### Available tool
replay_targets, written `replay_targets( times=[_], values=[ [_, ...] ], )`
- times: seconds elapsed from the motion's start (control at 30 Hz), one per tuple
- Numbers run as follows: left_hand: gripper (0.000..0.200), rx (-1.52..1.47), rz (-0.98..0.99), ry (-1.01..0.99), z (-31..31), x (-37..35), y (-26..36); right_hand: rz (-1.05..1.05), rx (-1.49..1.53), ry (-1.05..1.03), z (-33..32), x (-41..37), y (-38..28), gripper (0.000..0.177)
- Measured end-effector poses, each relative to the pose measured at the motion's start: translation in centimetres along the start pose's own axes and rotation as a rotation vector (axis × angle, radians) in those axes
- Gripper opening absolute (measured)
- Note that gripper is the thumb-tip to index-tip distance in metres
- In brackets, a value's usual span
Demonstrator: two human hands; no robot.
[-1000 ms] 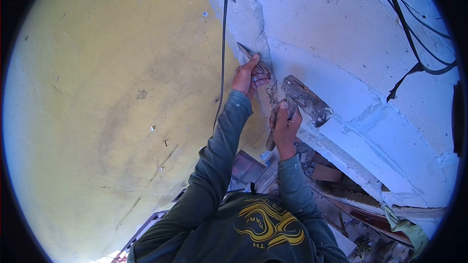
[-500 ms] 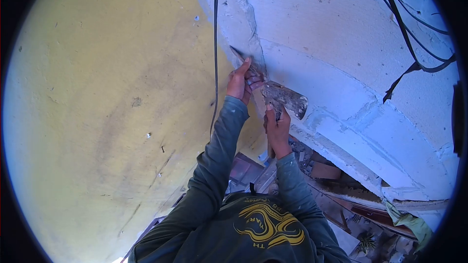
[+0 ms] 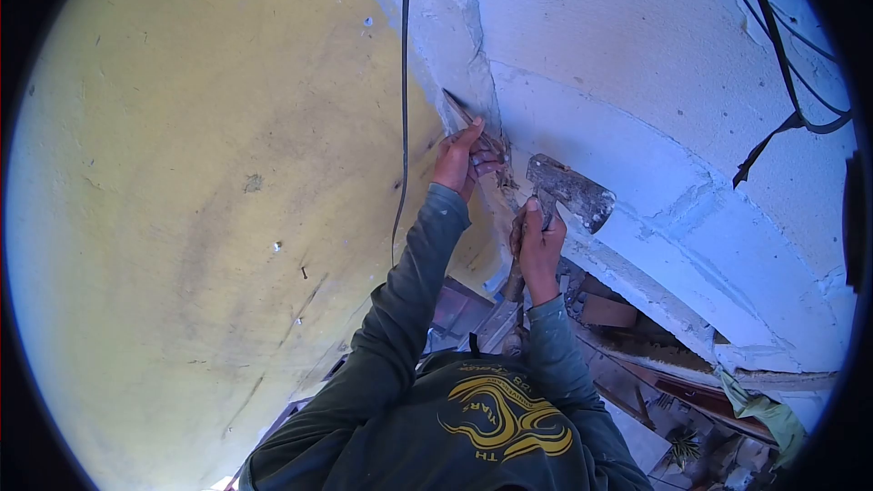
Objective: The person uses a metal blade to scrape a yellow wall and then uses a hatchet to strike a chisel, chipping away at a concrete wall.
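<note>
My left hand (image 3: 466,156) is closed around a chisel (image 3: 460,111), a slim metal bar slanting along the corner where the yellow wall (image 3: 227,127) meets the white wall (image 3: 618,100). The chisel's dark end points up and left, near the rough plaster edge. Just to the right, my right hand (image 3: 541,241) grips the short handle of a hammer (image 3: 571,193). Its heavy, plaster-stained head is raised to the right of the chisel's lower end, with a gap between them. Broken plaster (image 3: 506,173) shows beside my left fingers.
A black cable (image 3: 405,82) hangs down the yellow wall, left of my hands. More dark cables (image 3: 773,45) loop at the upper right. Below, rubble (image 3: 727,455), a brick-like block (image 3: 607,312) and a green cloth (image 3: 768,414) lie beyond the ledge.
The hammer has moved right and slightly down, from close beside the chisel's lower end to apart from it. My left hand keeps its hold on the chisel; the view has shifted slightly.
</note>
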State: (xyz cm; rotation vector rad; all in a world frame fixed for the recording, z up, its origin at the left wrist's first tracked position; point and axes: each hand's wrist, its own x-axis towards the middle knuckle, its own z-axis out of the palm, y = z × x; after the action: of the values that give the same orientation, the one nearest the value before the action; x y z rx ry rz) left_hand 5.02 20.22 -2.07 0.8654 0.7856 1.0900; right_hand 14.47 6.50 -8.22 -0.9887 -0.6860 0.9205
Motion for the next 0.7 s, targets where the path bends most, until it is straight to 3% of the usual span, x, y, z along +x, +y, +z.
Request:
replay_targets(
  times=[0.2, 0.27, 0.4, 0.47, 0.6, 0.67, 0.7],
  values=[
    [0.036, 0.063, -0.008, -0.077, -1.0, 0.5, 0.0, -0.109, 0.032, 0.060, 0.7, -1.5, -0.3, 0.035],
    [0.037, 0.044, -0.019, -0.069, -0.7, 0.6, 0.0, -0.302, 0.115, -0.001, 0.6, -1.6, 0.8, 0.033],
    [0.038, 0.043, -0.037, -0.092, -0.9, 1.1, -0.1, -0.395, 0.227, -0.038, 2.5, 0.1, 4.5, 0.030],
    [0.037, 0.031, -0.012, -0.048, -1.3, 1.5, -0.5, -0.184, -0.273, 0.014, 3.1, 2.2, 6.8, 0.028],
    [0.033, 0.012, -0.007, -0.062, -0.4, 0.5, 0.2, -0.251, -0.253, -0.013, 2.0, 0.5, 6.5, 0.035],
    [0.033, 0.017, -0.030, -0.026, -0.1, 0.2, 0.4, -0.123, 0.282, -0.025, 2.5, -0.3, 7.6, 0.034],
    [0.033, 0.019, -0.033, -0.019, -0.6, 0.3, 0.2, -0.116, 0.284, -0.025, 2.8, 0.4, 8.6, 0.034]
  ],
)
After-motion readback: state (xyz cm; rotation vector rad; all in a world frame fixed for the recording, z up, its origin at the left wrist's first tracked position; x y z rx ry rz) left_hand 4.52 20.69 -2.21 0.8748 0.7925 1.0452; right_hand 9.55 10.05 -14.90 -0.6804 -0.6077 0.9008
